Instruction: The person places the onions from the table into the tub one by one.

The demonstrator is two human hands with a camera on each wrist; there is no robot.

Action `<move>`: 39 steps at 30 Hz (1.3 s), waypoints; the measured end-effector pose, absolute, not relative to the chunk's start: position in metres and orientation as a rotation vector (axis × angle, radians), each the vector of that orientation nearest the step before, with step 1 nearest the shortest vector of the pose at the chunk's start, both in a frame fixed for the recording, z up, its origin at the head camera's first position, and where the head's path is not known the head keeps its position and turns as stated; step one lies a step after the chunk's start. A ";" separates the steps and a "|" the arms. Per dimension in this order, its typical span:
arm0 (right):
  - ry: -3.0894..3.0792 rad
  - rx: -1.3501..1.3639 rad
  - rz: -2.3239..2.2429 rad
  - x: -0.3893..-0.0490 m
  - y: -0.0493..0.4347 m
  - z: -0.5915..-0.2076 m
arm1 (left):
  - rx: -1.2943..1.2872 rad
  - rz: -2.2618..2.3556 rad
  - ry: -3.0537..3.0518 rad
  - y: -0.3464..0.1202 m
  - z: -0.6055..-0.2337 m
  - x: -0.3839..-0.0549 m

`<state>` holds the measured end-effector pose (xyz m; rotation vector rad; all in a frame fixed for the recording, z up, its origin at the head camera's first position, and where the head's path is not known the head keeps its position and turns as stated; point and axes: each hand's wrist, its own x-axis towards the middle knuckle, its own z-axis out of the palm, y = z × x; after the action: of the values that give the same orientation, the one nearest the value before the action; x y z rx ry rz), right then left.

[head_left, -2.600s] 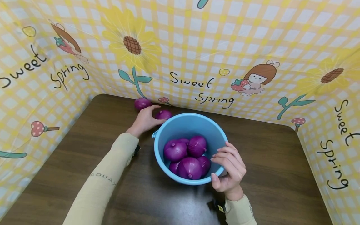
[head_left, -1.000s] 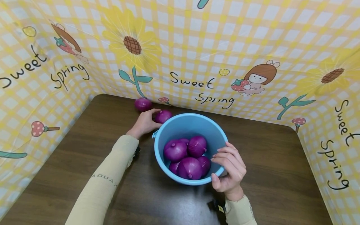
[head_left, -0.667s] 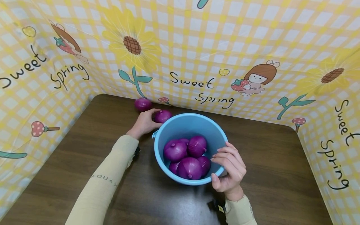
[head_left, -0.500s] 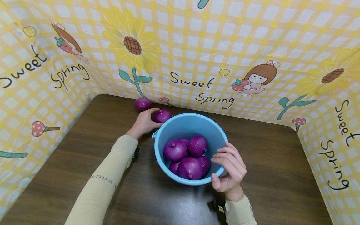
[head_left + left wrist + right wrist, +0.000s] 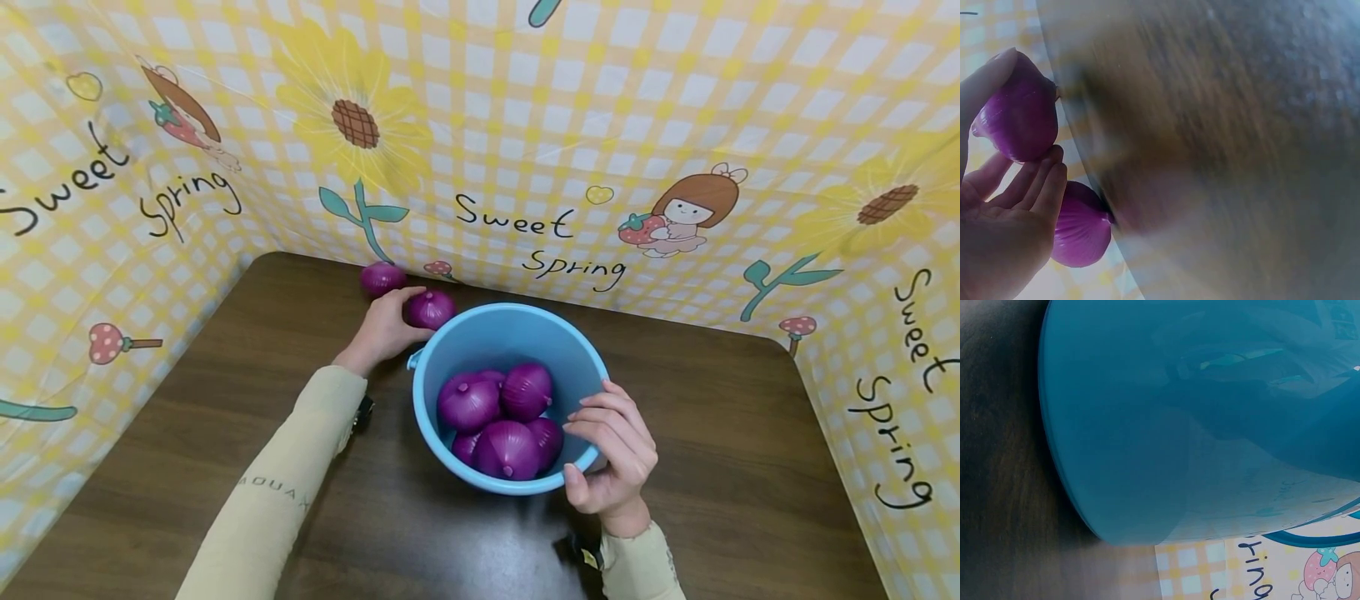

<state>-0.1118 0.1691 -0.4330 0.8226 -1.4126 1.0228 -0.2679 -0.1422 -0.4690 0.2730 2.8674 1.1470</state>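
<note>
A purple onion [image 5: 431, 310] sits between the thumb and fingertips of my left hand [image 5: 384, 327], just beyond the bucket's back-left rim. In the left wrist view the thumb lies on one side of that onion [image 5: 1021, 112] and the fingers on the other. Whether it touches the table cannot be told. Behind the left hand a second onion [image 5: 382, 279] rests near the table's back edge. My right hand [image 5: 617, 450] holds the right rim of a light blue bucket [image 5: 517, 315], fingers over the edge. Inside the bucket lie several purple onions [image 5: 508, 450].
The dark wooden table [image 5: 720, 467] is walled at the back and sides by yellow checked cloth [image 5: 480, 125]. On the bucket's left rim is a handle lug [image 5: 413, 359]. The bucket's side [image 5: 1179, 425] fills most of the right wrist view.
The left hand's fingers have drawn in around the onion behind the bucket, which has shifted slightly left and turned. The right hand and the bucket stay where they were.
</note>
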 end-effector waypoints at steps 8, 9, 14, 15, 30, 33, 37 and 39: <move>-1.421 0.815 1.023 -0.109 0.166 -0.429 | 0.283 1.168 2.885 -0.143 -0.464 -0.260; -1.423 0.815 1.023 -0.109 0.165 -0.428 | 0.282 1.173 2.887 -0.143 -0.463 -0.259; -1.429 0.818 1.015 -0.109 0.165 -0.426 | 0.273 1.188 2.898 -0.143 -0.462 -0.256; -1.430 0.818 1.013 -0.109 0.165 -0.426 | 0.275 1.193 2.899 -0.142 -0.462 -0.255; -1.410 0.821 1.018 -0.111 0.167 -0.431 | 0.279 1.277 2.896 -0.143 -0.460 -0.241; -1.412 0.816 1.018 -0.110 0.166 -0.427 | 0.275 1.300 2.905 -0.143 -0.460 -0.237; -1.414 0.814 1.017 -0.109 0.164 -0.425 | 0.280 1.338 2.919 -0.145 -0.460 -0.233; -1.414 0.816 1.016 -0.109 0.164 -0.425 | 0.282 1.363 2.922 -0.146 -0.460 -0.231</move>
<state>-0.1093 0.1642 -0.4246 0.8158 -1.4137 1.0161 -0.2313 -0.1458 -0.4600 0.2820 2.9223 1.3629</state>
